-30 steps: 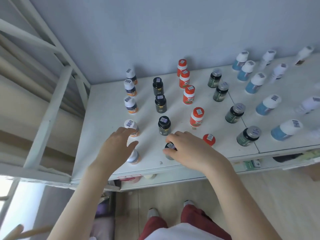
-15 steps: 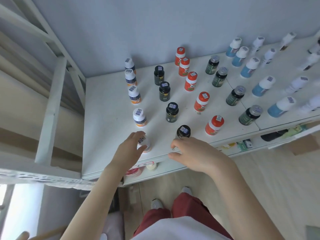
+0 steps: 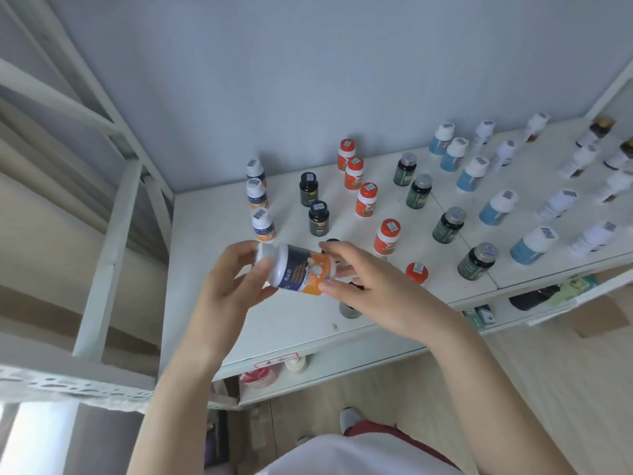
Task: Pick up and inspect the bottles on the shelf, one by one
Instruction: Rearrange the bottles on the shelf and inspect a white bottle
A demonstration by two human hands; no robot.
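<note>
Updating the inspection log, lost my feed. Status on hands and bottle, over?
Left hand grips cap end, right hand grips base end. Bottle held sideways above shelf. Nothing in the way.

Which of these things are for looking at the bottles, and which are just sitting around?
For the job:
- white bottle with the orange label, held sideways between the left hand and right hand
- the other bottles standing on the shelf, like the red bottles and black bottles

Just lying about:
- small boxes underneath
- white frame at the left
</note>
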